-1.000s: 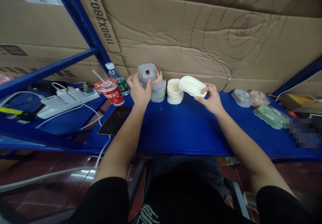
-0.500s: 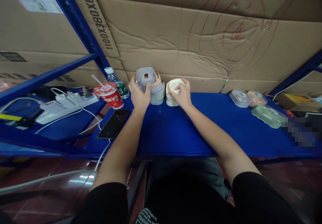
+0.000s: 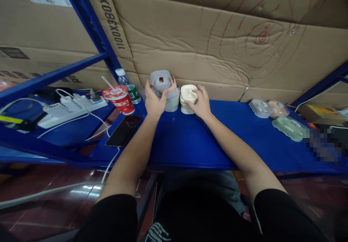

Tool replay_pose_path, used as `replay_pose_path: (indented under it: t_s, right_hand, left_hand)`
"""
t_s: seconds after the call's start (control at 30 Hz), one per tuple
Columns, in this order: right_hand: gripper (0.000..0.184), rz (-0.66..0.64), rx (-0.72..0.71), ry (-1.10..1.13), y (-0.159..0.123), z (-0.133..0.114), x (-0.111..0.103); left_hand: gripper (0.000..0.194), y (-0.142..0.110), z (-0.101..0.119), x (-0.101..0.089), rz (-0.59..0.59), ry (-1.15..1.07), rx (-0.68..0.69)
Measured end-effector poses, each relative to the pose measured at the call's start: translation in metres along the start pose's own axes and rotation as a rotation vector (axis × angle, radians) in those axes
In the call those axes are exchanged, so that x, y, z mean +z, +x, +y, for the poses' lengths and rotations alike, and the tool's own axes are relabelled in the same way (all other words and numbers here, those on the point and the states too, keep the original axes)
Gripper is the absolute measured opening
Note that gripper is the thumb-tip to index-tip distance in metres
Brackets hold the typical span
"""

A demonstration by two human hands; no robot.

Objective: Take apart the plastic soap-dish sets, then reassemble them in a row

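Note:
My left hand (image 3: 156,102) is wrapped round the near side of a leaning stack of shallow dishes, thumb on the right and fingers on the left. On top sits a grey dish (image 3: 160,80) with a small dark opening in its base; a peach dish (image 3: 173,84) shows beside it, and paler grey and greenish ones (image 3: 172,103) lie beneath. To the right stands a stack of cream dishes (image 3: 188,90). My right hand (image 3: 202,102) grips the right rim of this stack's upper dish, with thumb in front and fingers behind. The hidden fingertips cannot be made out fully.
Left of the stacks are a red cup with a straw (image 3: 119,100), a water bottle (image 3: 130,88) and a phone (image 3: 123,130). Clear, peach and green dishes (image 3: 289,128) lie on the blue table (image 3: 190,144) at right. Cardboard (image 3: 176,35) stands behind.
My right hand has moved left with the single cream dish and set it onto the cream stack. My left hand has stayed at the grey stack.

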State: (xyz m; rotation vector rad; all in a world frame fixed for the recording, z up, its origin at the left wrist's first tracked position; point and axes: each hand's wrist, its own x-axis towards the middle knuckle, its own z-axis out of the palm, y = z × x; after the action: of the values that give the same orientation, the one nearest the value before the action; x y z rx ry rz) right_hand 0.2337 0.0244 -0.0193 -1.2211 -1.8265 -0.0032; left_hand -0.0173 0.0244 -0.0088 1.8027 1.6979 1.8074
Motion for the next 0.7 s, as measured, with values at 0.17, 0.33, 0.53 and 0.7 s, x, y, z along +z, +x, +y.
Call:
replay_pose_path:
  t_s: [0.17, 0.33, 0.53, 0.7]
  right_hand:
    - [0.073, 0.105, -0.060, -0.117, -0.011, 0.043, -0.052]
    - [0.071, 0.143, 0.073, -0.364, -0.042, 0.118, -0.135]
    - [0.083, 0.077, 0.587, -0.680, -0.081, 0.182, -0.215]
    - [0.082, -0.019, 0.727, -0.709, -0.091, 0.186, -0.228]
  left_hand:
    - [0.090, 0.000, -0.004, 0.002, 0.003, 0.019, 0.003]
    - [0.089, 0.001, -0.004, 0.001, -0.046, 0.032, -0.044]
    - [0.081, 0.001, 0.001, -0.003, -0.094, 0.042, -0.051]
    - [0.077, 0.001, 0.000, -0.004, -0.089, 0.013, -0.028]
